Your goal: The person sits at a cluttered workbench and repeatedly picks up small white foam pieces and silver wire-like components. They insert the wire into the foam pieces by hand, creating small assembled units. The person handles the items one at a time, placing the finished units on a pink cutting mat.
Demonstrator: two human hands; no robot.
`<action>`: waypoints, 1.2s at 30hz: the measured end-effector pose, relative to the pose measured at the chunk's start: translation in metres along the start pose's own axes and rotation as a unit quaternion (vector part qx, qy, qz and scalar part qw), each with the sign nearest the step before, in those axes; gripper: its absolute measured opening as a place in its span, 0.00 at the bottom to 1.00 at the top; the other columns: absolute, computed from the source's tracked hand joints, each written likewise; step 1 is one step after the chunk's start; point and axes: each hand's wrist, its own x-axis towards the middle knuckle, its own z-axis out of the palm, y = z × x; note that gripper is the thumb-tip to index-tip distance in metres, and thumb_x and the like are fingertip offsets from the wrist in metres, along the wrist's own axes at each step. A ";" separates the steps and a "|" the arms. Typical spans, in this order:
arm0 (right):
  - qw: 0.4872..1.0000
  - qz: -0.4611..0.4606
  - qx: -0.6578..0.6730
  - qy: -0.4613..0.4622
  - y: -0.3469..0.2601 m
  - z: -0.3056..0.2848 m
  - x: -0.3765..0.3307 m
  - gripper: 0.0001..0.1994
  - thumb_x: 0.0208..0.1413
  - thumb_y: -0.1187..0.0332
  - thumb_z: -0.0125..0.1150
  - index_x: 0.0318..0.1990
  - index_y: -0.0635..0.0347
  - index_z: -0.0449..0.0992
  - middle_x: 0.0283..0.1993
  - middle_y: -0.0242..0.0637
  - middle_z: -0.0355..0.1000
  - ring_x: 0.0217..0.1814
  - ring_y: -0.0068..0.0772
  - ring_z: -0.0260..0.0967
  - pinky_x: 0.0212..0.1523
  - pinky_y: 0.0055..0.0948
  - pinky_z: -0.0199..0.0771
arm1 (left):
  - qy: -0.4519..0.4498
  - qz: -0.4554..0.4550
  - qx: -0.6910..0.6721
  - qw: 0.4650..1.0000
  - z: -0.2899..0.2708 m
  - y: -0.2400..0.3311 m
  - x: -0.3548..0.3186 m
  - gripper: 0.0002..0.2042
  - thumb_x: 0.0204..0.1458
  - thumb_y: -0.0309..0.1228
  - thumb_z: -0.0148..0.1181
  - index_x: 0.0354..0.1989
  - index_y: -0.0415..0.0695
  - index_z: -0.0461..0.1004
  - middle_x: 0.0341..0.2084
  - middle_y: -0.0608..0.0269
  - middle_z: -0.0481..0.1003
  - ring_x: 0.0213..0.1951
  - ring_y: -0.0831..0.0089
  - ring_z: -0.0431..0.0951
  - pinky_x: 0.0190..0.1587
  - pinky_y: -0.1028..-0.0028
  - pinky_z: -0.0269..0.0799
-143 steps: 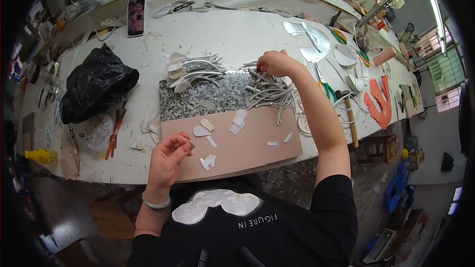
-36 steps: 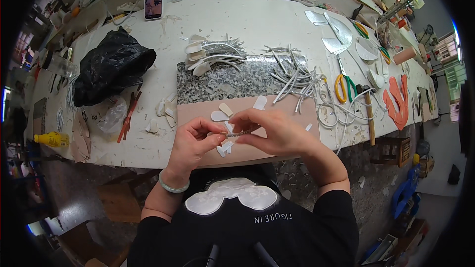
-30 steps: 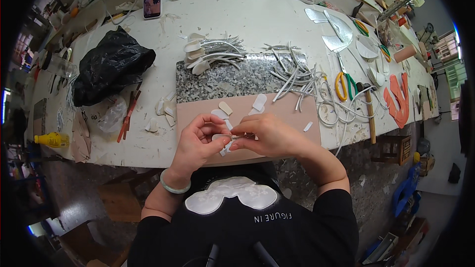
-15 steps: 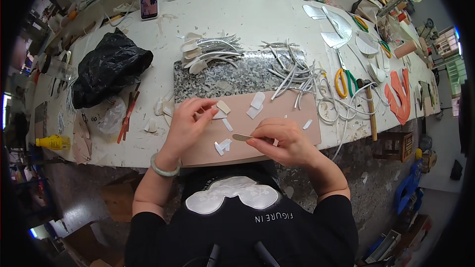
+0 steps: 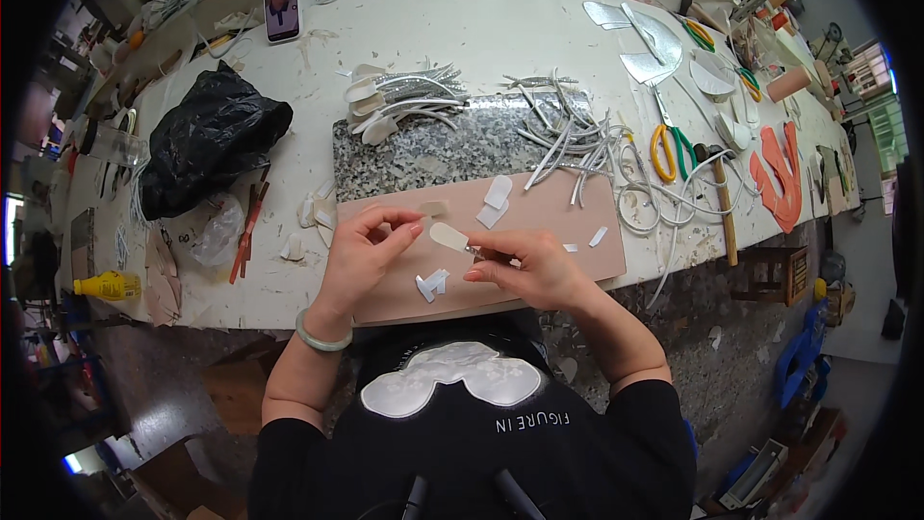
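A: The right hand pinched a pale rounded tab over the near middle of the scene. And the left hand?

B: Just to the left, thumb and fingertips close together. I couldn't tell whether anything sat between them.

A: What lay around them, biggest first?

B: The white counter, then a pink board on its near side, with a speckled stone slab on the far side of that.

A: How far along did it look?

B: Partway, I'd judge. At far left, a bundle of silvery strips showed pale tabs at its left ends, so those seemed done. At far right, a loose heap of strips showed no tabs that I could make out; those seemed left to do.

A: And the smaller things?

B: Two overlapping white pieces lay on the board, to the far right of the held tab, apparently unused. The held tab's right end was hidden by the fingers. Smallest, some white scraps lay on the board's near side.
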 end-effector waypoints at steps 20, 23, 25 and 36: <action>0.977 -0.190 -0.018 0.096 0.004 0.008 0.021 0.09 0.46 0.78 0.69 0.36 0.62 0.77 0.34 0.35 0.74 0.33 0.27 0.73 0.33 0.25 0.72 | -0.093 -0.167 -0.427 0.884 0.009 0.017 -0.013 0.14 0.60 0.29 0.53 0.49 0.32 0.72 0.45 0.51 0.76 0.45 0.68 0.79 0.50 0.69 0.77; 0.979 -0.185 -0.008 0.089 0.007 0.007 0.021 0.09 0.44 0.79 0.70 0.34 0.62 0.78 0.35 0.36 0.74 0.33 0.27 0.73 0.33 0.24 0.72 | -0.088 -0.154 -0.368 0.913 0.012 0.019 -0.016 0.13 0.59 0.29 0.55 0.49 0.34 0.74 0.44 0.55 0.77 0.45 0.71 0.78 0.50 0.72 0.77; 0.980 -0.177 0.004 0.091 0.006 0.007 0.021 0.09 0.43 0.79 0.70 0.34 0.62 0.78 0.35 0.36 0.74 0.33 0.28 0.73 0.32 0.24 0.72 | -0.088 -0.141 -0.349 0.922 0.013 0.020 -0.016 0.13 0.58 0.27 0.57 0.48 0.34 0.74 0.44 0.56 0.77 0.45 0.72 0.79 0.49 0.73 0.77; 0.985 -0.160 -0.006 0.066 0.006 0.004 0.021 0.07 0.43 0.78 0.71 0.32 0.62 0.80 0.32 0.35 0.75 0.32 0.29 0.73 0.32 0.24 0.71 | -0.081 -0.134 -0.322 0.934 0.014 0.015 -0.016 0.11 0.54 0.21 0.59 0.46 0.32 0.74 0.41 0.51 0.78 0.41 0.68 0.80 0.47 0.71 0.79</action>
